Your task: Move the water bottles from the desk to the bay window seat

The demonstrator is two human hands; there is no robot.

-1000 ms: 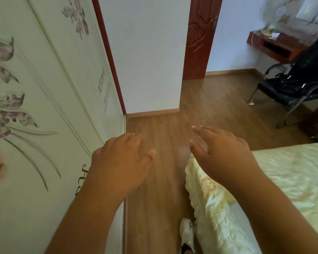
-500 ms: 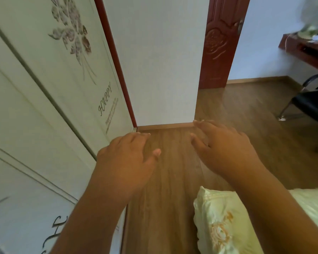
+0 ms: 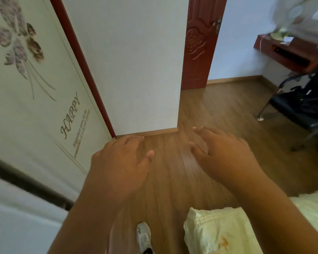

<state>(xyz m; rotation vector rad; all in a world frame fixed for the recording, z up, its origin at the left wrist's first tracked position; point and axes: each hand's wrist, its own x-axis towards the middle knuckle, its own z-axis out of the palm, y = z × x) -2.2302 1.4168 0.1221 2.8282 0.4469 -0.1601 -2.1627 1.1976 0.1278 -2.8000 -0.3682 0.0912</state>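
Observation:
My left hand (image 3: 120,162) and my right hand (image 3: 226,153) are both held out in front of me, palms down, fingers relaxed and holding nothing, above the wooden floor (image 3: 173,180). A reddish desk (image 3: 290,52) stands at the far right against the wall. No water bottle can be made out on it; things on top are blurred. The bay window seat is not in view.
A white wardrobe (image 3: 35,107) with flower print and "HAPPY" lettering runs along my left. A bed corner with pale yellow cover (image 3: 218,230) lies at lower right. A black chair (image 3: 305,110) stands before the desk. A dark red door (image 3: 200,43) is ahead. My white shoe (image 3: 143,237) shows below.
The view has moved forward along the wardrobe and swung right; the bed corner slid lower, the desk and chair came back into view. Both hands stay out front, empty.

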